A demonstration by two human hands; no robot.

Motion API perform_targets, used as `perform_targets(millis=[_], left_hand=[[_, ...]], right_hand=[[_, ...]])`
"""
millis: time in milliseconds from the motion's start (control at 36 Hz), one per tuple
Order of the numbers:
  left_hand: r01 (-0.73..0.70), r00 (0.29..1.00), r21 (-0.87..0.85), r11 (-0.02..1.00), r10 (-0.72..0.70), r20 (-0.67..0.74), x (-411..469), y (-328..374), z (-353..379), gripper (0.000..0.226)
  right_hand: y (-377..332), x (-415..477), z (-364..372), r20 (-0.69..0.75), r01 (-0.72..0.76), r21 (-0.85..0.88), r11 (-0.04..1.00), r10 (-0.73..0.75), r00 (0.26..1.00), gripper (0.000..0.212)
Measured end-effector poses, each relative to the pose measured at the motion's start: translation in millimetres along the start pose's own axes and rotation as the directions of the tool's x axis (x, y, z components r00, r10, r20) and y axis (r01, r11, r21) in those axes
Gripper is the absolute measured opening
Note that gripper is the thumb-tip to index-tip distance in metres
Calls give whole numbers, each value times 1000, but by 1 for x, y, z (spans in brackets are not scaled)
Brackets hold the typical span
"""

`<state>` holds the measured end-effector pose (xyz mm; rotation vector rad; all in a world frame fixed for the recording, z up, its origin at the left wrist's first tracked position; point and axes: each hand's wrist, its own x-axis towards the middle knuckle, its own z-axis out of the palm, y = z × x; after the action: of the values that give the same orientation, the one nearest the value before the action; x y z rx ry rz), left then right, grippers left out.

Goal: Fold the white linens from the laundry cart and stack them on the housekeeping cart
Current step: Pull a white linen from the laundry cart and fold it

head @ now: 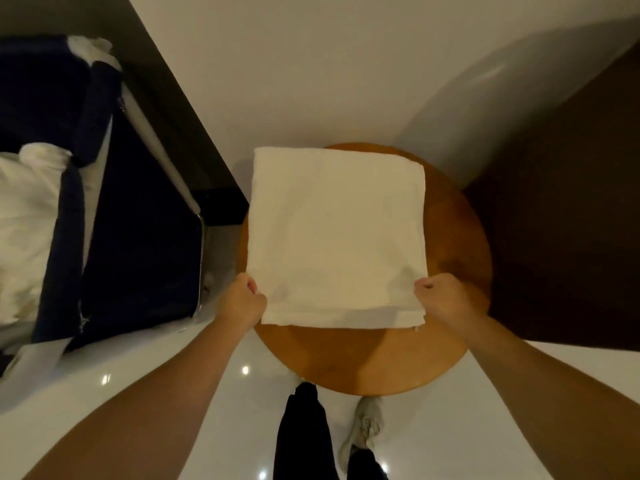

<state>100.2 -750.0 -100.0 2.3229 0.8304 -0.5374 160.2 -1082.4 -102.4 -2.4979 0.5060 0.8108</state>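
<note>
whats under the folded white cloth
The folded white cloth lies on a round wooden table, bare wood showing at its near and right sides. The left hand and right hand grip its near corners. Anything else beneath it is covered.

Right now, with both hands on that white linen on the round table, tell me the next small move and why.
Probably lift the near edge and fold it over to the far edge. The left hand and right hand each grip a near corner of the white linen, which lies flat on the round wooden table, already layered but broad.
</note>
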Motion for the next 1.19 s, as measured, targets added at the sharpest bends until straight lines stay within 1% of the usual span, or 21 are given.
perform_targets(millis=[28,56,83,111,139,194,278,361,417,472,528,583,639,694,750,806,889,944,1000,1111,1194], left_hand=[[-11,999,47,999,14,-46,5,0,0,8],[-57,991,97,994,68,-118,12,0,1,16],[-132,972,153,979,158,-175,20,1,4,28],[-216,945,224,950,261,-197,26,3,8,41],[-290,921,292,912,348,-175,32,8,11,55],[-386,897,388,837,439,-56,43,22,21,79],[-410,907,463,786,407,113,58,28,49,101],[-403,915,494,770,354,193,68,16,73,112],[-396,918,527,752,340,205,71,11,79,110],[-399,912,516,758,387,136,75,19,73,96],[-450,864,432,782,504,-12,84,34,61,76],[-515,785,415,750,607,-123,104,54,48,65],[-539,751,454,709,649,-123,129,80,36,63],[-519,766,510,686,638,-78,152,104,30,62],[-480,798,577,661,602,-26,172,117,30,62],[-443,827,604,662,562,-10,189,115,36,65],[-416,853,560,716,521,-33,203,104,51,70],[-416,850,540,732,524,-57,209,101,58,72],[-419,852,514,748,520,-62,214,101,60,74],[-359,891,409,839,438,-119,215,93,51,78],[-307,917,403,862,381,-116,204,79,47,84]], right_hand=[[-4,3,1,-20,15,-97,995,-17,1000,28],[-11,6,2,-44,43,-183,982,-52,998,26],[-18,10,3,-82,91,-264,960,-116,990,23],[-25,16,5,-118,152,-333,930,-201,972,26],[-34,20,8,-131,206,-396,895,-277,952,35],[-54,25,16,-75,300,-462,834,-374,924,56],[-72,35,41,47,398,-477,784,-429,902,76],[-60,47,68,100,404,-500,766,-412,906,87],[-50,54,77,102,391,-503,770,-397,912,89],[-51,61,78,78,383,-515,767,-403,912,90],[-66,67,71,25,383,-524,761,-436,900,88],[-91,80,61,-30,420,-532,736,-512,859,81],[-123,95,50,-58,468,-526,710,-580,813,76],[-154,112,44,-80,479,-529,701,-603,794,72],[-174,131,43,-66,465,-541,701,-587,807,72],[-181,151,46,-26,458,-558,692,-567,823,75],[-172,173,56,-2,458,-581,672,-564,825,79],[-163,181,61,-39,445,-593,671,-576,817,81],[-157,186,59,-73,428,-585,689,-571,818,84],[-149,191,49,-90,385,-577,720,-525,847,88],[-141,185,48,-102,351,-562,749,-484,869,88]])
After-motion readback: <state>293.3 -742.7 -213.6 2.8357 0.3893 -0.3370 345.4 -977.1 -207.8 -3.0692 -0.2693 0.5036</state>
